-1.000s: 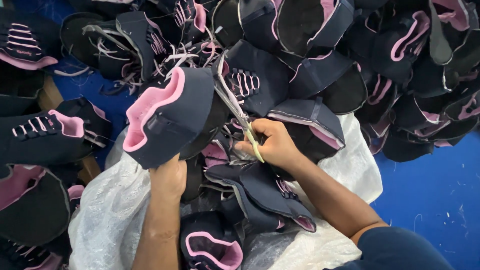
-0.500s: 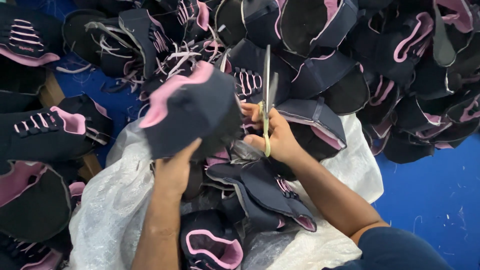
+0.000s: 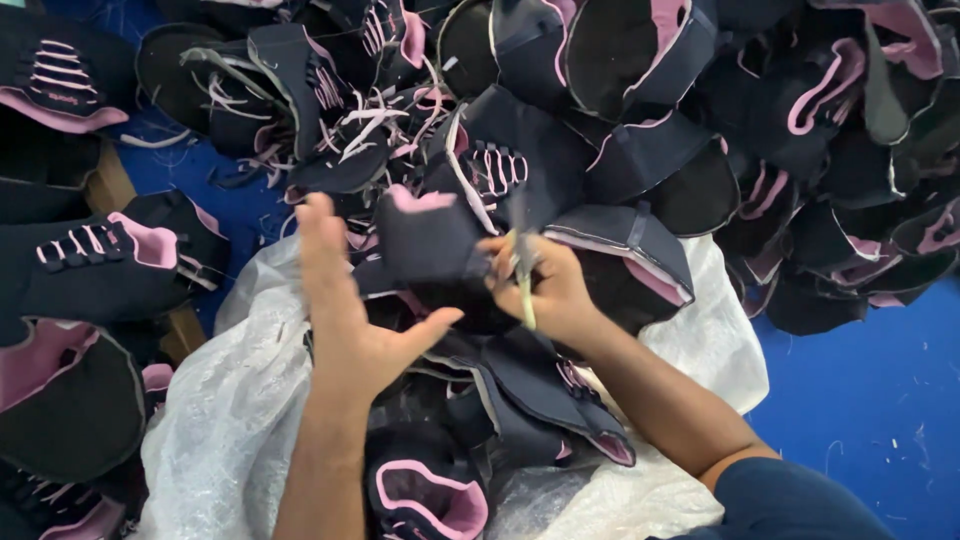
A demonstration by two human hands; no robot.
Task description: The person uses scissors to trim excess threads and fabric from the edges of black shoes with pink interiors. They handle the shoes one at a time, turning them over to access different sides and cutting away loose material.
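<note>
My right hand [image 3: 548,285] grips a pair of scissors [image 3: 522,262] and also pinches the edge of a dark navy shoe upper with pink lining [image 3: 430,240]. My left hand [image 3: 352,300] is open, palm up, fingers spread, just left of and under that upper, touching it at most at the thumb. Both hands hover over a heap of the same navy and pink uppers [image 3: 520,400] lying on a white plastic sheet [image 3: 230,400]. The scissors look blurred, so their blades are hard to make out.
More navy and pink shoe uppers with white laces [image 3: 350,110] are piled across the back and right [image 3: 800,150]. Further uppers lie at the left [image 3: 100,250]. A blue floor [image 3: 870,400] shows at the right. A brown block [image 3: 110,185] sits at left.
The upper has been turned and lowered from my left hand toward my right. My left hand has let go and opened. The scissors have swung from upright to pointing down.
</note>
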